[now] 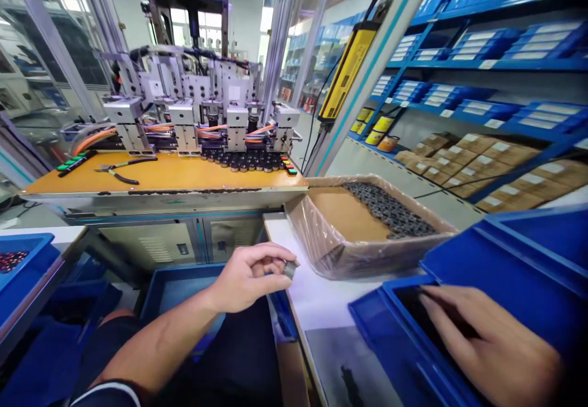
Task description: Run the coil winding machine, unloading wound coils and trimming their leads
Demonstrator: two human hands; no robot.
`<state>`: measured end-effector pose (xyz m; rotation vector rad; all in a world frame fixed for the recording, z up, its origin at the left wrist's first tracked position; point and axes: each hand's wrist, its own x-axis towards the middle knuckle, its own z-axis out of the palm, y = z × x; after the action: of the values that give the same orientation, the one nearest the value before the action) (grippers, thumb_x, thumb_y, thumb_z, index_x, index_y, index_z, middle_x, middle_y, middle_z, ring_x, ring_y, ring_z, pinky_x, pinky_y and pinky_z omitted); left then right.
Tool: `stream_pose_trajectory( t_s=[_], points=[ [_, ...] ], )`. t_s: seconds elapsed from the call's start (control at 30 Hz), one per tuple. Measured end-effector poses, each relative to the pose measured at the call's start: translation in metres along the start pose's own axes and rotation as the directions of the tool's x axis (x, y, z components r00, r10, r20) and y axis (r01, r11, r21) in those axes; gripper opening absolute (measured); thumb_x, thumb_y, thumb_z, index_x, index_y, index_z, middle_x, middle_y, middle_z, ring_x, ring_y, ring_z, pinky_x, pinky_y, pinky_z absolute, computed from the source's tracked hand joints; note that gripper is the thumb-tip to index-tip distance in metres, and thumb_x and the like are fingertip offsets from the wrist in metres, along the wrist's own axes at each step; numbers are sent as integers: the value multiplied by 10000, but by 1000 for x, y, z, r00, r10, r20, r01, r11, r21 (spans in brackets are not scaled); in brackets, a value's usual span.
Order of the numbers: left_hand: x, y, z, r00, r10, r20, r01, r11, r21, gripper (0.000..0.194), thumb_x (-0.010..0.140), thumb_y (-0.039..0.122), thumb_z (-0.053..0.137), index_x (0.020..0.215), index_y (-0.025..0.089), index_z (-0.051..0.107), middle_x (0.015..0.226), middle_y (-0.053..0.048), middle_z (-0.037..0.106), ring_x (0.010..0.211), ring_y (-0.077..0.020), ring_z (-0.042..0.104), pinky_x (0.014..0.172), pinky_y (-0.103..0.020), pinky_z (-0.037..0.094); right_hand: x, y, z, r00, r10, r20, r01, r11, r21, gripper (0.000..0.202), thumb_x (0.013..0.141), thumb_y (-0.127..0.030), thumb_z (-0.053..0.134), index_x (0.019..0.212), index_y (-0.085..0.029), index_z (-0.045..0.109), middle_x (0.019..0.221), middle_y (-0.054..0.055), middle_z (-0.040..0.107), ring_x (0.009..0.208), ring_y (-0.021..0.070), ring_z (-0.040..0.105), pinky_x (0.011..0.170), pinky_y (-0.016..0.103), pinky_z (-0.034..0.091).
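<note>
My left hand [252, 277] is closed in a pinch on a small grey metal cylinder [289, 269], held between thumb and fingertips in front of the white table edge. My right hand [489, 333] is over the opening of a blue bin [388, 333] at the lower right. Its thumb and forefinger tips come together at the dark inside of the bin; whatever they hold is hidden. A plastic-lined carton [362, 257] stands beyond both hands, with many small dark grey parts [386, 205] lined up in its far right part.
Ahead, a machine [202, 113] stands behind an orange worktop [184, 174] bearing pliers [124, 168] and a row of dark round parts [248, 161]. A white side table [298, 297] carries the carton and bin. Blue shelving [478, 64] rises at the right; another blue tray [27, 278] is left.
</note>
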<state>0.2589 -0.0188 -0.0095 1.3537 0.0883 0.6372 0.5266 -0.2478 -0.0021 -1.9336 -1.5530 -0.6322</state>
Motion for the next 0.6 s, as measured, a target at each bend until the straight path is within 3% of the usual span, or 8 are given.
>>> stream_pose_trajectory(
  t_s=[0.13,0.23,0.43,0.6],
  points=[
    [-25,11,1,1000,10,5,-10,999,-40,296,747,182,777,1037,186,721,1062,-75,634,772,-98,610,735,-233,495,35,-90,-7,982,-184,-41,188,966,180,120,871,-148,602,979,-198,616,874,56,655,747,164,651,690,265,546],
    [-31,15,8,1000,4,9,-3,995,-105,291,733,166,786,1017,192,728,1079,-74,642,772,-97,641,740,-231,517,32,-134,-1,977,-211,-22,204,908,365,177,863,-84,571,1010,-180,599,859,47,644,761,141,646,663,227,550],
    [-42,2,29,976,-205,76,217,948,-233,380,640,148,850,998,136,723,867,-61,714,710,-102,675,712,-214,550,10,-155,-1,985,-171,15,135,826,547,228,835,-14,562,1016,-146,607,866,61,636,797,136,638,664,223,549],
    [-42,-7,51,963,-221,152,260,911,-319,347,656,94,828,988,143,739,797,-35,741,725,-84,686,709,-173,551,10,-152,-6,986,-163,14,127,812,570,261,830,6,564,1040,-134,632,889,72,604,820,137,617,663,237,553]
  ],
)
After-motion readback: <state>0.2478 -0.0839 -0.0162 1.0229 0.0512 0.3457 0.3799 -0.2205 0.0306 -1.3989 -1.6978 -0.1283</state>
